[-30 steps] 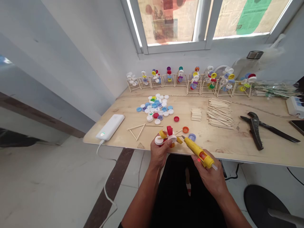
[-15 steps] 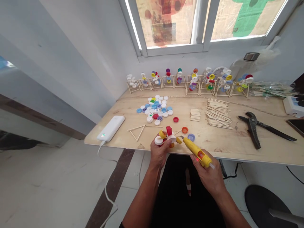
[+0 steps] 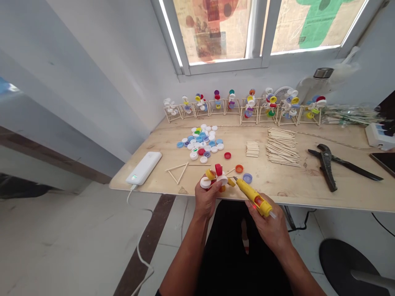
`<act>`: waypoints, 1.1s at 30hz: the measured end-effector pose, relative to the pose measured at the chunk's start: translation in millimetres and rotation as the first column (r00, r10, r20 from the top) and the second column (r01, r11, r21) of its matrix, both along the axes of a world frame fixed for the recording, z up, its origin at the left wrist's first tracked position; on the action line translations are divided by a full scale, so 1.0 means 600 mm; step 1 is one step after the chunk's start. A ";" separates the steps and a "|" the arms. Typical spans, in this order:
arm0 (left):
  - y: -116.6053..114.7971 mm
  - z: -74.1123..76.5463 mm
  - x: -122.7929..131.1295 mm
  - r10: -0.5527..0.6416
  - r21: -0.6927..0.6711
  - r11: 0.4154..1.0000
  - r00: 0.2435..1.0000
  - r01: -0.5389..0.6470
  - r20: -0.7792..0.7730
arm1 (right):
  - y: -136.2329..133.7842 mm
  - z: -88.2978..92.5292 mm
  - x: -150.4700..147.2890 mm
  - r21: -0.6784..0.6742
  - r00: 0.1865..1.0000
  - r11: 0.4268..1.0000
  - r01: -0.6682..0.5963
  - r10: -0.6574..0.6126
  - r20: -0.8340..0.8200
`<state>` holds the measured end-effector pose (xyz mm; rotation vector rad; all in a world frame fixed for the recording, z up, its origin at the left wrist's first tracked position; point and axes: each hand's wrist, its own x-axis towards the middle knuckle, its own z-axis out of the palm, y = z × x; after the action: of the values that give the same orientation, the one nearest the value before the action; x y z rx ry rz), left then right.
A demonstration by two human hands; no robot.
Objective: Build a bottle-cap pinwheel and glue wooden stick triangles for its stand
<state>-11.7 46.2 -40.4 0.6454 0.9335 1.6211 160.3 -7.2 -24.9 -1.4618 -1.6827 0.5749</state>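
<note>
Cap wheel (image 3: 221, 179) over near edge of tabletop (image 3: 271, 181), left hand (image 3: 206, 199) pinching it, fingers (image 3: 216, 187) closed! Right hand (image 3: 274, 226) wrapped round yellow glue gun (image 3: 250, 195), nozzle (image 3: 235, 179) close beside wheel; contact too small to call. Looks like gluing step; next move calls for steady nozzle, firm pinch. Beyond: loose caps (image 3: 199, 139), stick pile (image 3: 282, 148).

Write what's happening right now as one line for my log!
left hand: holds cap-and-stick piece | right hand: holds yellow glue gun, nozzle near piece | table: loose caps, wooden sticks, black hand tool
</note>
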 end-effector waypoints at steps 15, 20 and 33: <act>0.000 0.009 0.004 0.041 -0.042 0.998 0.998 -0.040 0.037 | 0.002 0.001 0.009 0.043 0.998 0.998 0.039 -0.041 0.045; 0.002 0.005 0.003 0.044 -0.032 0.999 0.999 -0.043 0.029 | 0.002 0.004 0.012 0.049 0.998 0.998 0.038 -0.040 0.039; 0.004 0.005 0.003 0.057 -0.030 0.998 0.997 -0.056 0.042 | 0.002 0.010 0.014 0.020 0.998 0.999 0.048 -0.047 -0.053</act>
<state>-9.9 48.7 -37.6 0.5666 0.9495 1.6626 169.0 -6.2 -19.2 -1.4554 -1.6050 0.5634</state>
